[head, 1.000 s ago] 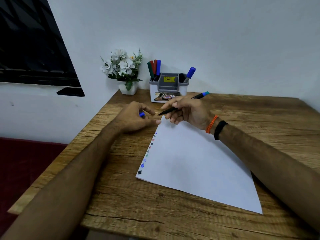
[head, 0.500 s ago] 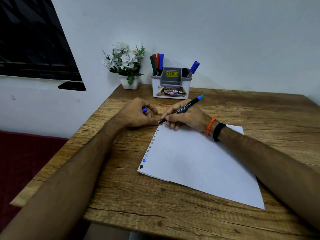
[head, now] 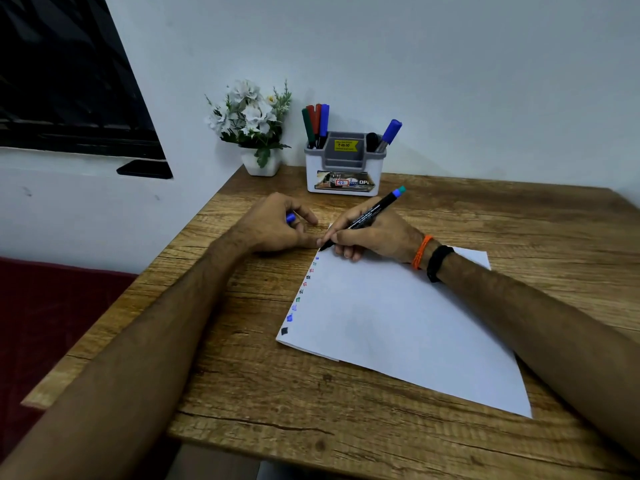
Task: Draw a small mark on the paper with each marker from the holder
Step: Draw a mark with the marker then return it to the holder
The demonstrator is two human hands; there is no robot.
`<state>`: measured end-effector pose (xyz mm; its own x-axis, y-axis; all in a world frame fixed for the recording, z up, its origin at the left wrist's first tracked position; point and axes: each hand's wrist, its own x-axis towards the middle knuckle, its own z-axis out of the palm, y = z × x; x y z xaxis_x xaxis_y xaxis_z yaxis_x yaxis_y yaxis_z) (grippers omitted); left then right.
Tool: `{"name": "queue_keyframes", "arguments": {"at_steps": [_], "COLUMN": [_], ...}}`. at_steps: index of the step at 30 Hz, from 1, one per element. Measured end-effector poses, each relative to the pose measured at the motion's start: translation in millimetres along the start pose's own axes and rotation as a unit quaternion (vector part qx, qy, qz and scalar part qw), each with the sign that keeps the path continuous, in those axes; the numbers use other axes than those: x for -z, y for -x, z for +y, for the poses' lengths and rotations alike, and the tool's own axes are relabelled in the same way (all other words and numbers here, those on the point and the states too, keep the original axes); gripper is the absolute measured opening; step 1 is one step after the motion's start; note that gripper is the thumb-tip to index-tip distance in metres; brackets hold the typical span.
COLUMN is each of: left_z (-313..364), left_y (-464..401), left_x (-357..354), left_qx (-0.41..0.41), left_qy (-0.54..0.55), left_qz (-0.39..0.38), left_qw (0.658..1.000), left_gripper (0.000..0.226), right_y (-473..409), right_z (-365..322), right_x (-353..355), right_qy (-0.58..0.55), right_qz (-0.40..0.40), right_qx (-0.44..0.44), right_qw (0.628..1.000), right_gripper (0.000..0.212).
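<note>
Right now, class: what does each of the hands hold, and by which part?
The right hand grips a black marker low on its barrel, near the tip. The left hand curls round a blue cap, mostly hidden.

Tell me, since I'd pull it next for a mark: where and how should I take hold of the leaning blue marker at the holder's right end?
Pinch the blue marker by its capped upper end, coming from above and the right. That end sticks up clear of the holder and tilts rightward, away from the black marker beside it; the lower part is hidden inside. Pulling along its tilt probably avoids tipping the holder.
</note>
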<state>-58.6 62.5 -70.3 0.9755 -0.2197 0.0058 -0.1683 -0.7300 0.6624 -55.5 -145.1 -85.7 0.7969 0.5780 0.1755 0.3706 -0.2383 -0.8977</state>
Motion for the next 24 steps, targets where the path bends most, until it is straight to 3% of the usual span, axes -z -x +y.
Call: {"name": "queue_keyframes", "arguments": {"at_steps": [24], "left_z": [0.1], "left_y": [0.1], "left_x": [-0.6], "left_qx": [-0.003], "left_qy": [0.002], "left_qz": [0.0], "left_qw": [1.0], "left_gripper": [0.031], "right_y": [-2.7], "right_z": [2.6], "right_x": [-0.6], "right_qy": [0.007], "right_qz": [0.003], "right_qx": [-0.011], "right_qw": [1.0], "right_gripper": [0.013]}}
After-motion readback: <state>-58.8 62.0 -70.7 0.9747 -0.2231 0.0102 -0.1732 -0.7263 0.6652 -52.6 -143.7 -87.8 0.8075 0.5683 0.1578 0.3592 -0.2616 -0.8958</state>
